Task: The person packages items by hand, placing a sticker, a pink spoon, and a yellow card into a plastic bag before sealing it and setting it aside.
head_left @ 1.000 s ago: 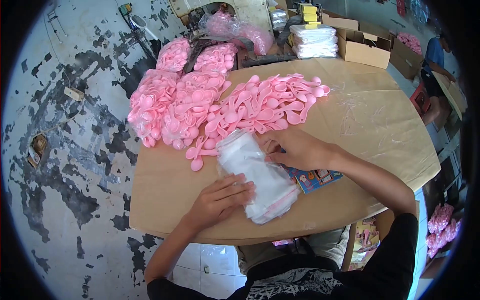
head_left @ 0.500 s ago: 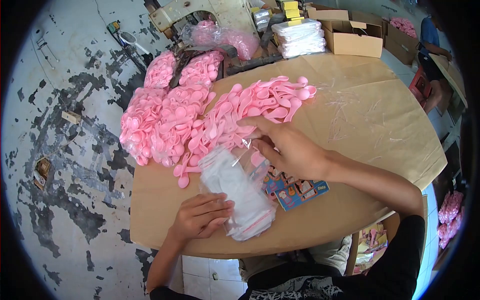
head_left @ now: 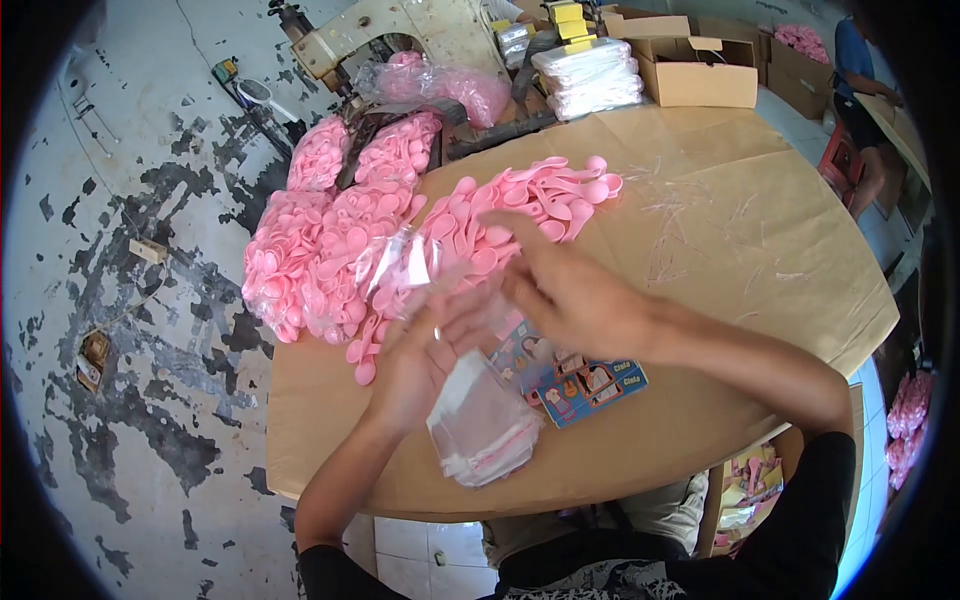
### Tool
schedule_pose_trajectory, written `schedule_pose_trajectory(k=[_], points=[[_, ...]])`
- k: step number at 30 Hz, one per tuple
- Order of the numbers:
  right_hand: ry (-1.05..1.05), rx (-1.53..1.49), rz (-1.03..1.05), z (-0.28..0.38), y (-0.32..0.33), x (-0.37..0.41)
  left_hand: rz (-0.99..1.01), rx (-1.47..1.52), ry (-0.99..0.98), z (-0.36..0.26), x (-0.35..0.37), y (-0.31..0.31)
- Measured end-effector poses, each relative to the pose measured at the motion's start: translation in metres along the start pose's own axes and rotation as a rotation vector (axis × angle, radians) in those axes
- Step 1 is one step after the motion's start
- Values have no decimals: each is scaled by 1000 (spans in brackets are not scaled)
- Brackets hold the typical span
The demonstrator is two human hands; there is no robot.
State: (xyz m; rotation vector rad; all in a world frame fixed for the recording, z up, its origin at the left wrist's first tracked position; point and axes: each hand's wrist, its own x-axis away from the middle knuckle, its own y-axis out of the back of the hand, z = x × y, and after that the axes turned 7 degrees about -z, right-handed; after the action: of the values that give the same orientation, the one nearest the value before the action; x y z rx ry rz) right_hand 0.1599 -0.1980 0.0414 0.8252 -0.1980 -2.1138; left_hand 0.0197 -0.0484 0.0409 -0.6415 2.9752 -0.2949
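A clear plastic bag (head_left: 405, 258), shiny and partly see-through, hangs between my hands over the spoon pile. My right hand (head_left: 585, 300) pinches its edge between thumb and fingers, somewhat blurred. My left hand (head_left: 412, 365) is beside the bag with its fingers stretched toward the right hand, blurred by motion. Beneath them lies a stack of clear plastic bags (head_left: 485, 425) with adhesive strips. Blue printed cards (head_left: 595, 392) rest to the right of the stack, partly covered. Behind the hands spreads a heap of loose pink spoons (head_left: 545, 195).
Filled bags of pink spoons (head_left: 290, 260) sit on the left edge. Behind stand a machine (head_left: 420, 30), wrapped plastic packs (head_left: 590, 75) and a cardboard box (head_left: 705, 80). Thin clear strips (head_left: 675, 230) are scattered on the right. Another person (head_left: 860, 90) sits at far right.
My left hand has left the bag stack and moved up and right toward my right hand. The single clear bag has come away from the stack and now spreads over the spoons.
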Motion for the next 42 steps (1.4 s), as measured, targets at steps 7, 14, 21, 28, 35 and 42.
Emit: schedule_pose_trajectory(k=[7,14,21,28,35,42], points=[[88,376,518,-40,40,-4,-132,99,10,18,-13,21],[-56,45,439,-54,41,4,-159,172,-47,32,-12,28],[85,-6,405,-58,47,6,-150,185,-54,33,-8,14],[-39,-40,219,-48,47,1,-229,162,-182,44,-7,32],[22,-138,195,-45,30,7,-322,122,-164,39,-1,15],[35,-94,236,-42,20,13,-301,51,-171,42,2,3]])
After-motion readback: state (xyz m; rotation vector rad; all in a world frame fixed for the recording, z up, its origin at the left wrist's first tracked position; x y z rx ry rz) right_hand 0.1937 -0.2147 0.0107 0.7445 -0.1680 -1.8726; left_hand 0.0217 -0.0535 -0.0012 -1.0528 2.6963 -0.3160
